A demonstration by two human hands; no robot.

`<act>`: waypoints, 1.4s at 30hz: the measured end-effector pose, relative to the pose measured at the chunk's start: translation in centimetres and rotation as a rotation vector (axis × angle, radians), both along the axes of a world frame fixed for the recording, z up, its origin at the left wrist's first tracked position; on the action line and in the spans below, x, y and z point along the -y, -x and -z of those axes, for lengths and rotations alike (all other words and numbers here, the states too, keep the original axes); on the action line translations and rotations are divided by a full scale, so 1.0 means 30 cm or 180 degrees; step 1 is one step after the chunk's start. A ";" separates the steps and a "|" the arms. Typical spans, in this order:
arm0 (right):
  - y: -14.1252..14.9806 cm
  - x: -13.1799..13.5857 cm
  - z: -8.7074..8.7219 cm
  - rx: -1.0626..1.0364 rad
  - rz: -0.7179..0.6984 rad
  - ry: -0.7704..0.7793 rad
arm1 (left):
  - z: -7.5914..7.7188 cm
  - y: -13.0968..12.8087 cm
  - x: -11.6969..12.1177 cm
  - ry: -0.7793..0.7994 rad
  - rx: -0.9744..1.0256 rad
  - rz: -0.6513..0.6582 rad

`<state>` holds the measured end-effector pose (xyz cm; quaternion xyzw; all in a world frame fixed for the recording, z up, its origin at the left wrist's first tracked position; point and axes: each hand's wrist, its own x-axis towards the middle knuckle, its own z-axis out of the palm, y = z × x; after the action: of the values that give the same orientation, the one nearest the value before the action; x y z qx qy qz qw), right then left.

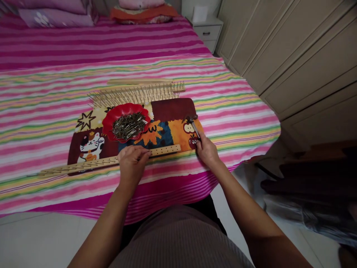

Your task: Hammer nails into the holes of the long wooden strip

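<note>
My right hand is wrapped round the handle of a hammer, whose head rests over the right side of a patterned mat. My left hand is closed in a pinch above a long wooden strip at the mat's front edge; whatever its fingertips hold is too small to make out. Nails stand in the strip left of that hand, while rows of small dark holes show to its right. Behind my left hand, a red scalloped bowl holds a heap of loose nails.
Beyond the mat lie wooden strips bristling with upright nails, with a plain strip behind them. Everything rests on a bed with a striped cover. Folded bedding, a nightstand and wardrobe doors stand around.
</note>
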<state>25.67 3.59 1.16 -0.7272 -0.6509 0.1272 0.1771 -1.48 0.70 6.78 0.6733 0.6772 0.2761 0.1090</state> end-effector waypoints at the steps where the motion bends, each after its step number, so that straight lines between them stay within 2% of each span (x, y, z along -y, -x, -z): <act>1: 0.001 0.001 -0.001 0.0011 0.0002 0.0003 | 0.001 -0.002 0.000 -0.0006 -0.0008 -0.0002; 9: 0.000 -0.004 0.002 -0.0020 0.0050 0.0030 | 0.031 -0.005 0.000 -0.0099 -0.0086 0.0005; 13: -0.010 0.004 -0.014 -0.0422 0.0086 -0.0116 | 0.035 -0.005 0.003 -0.0116 -0.0174 0.0023; 16: 0.009 0.058 -0.080 -0.1106 0.0146 -0.0263 | 0.037 -0.006 0.008 -0.0155 -0.0225 0.0051; 18: 0.041 0.121 -0.148 -0.1717 -0.0052 -0.0211 | 0.042 -0.004 0.010 -0.0209 -0.0262 0.0096; 21: 0.102 0.226 -0.252 -0.2608 -0.0581 0.0358 | 0.054 0.001 0.011 -0.0285 -0.0296 0.0202; 23: 0.139 0.281 -0.299 -0.2835 -0.0960 0.0625 | 0.062 0.004 0.010 -0.0345 -0.0285 0.0257; 26: 0.174 0.328 -0.325 -0.2797 -0.1303 0.0851 | 0.072 0.006 0.005 -0.0455 -0.0245 0.0297; 30: 0.191 0.346 -0.323 -0.2610 -0.1416 0.1011 | 0.077 0.003 0.001 -0.0523 -0.0241 0.0292; 34: 0.198 0.362 -0.336 -0.2454 -0.1372 0.0912 | 0.080 -0.002 0.002 -0.0536 -0.0241 0.0273; 39: 0.202 0.378 -0.356 -0.2200 -0.1437 0.0521 | 0.083 -0.004 0.002 -0.0552 -0.0198 0.0289; 42: 0.201 0.375 -0.349 -0.2060 -0.1575 0.0650 | 0.085 -0.002 0.001 -0.0530 -0.0218 0.0274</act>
<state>19.64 -7.68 11.63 -0.4853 -0.7007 0.4517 0.2636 -1.42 0.66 4.22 0.7176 0.6256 0.3032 0.0412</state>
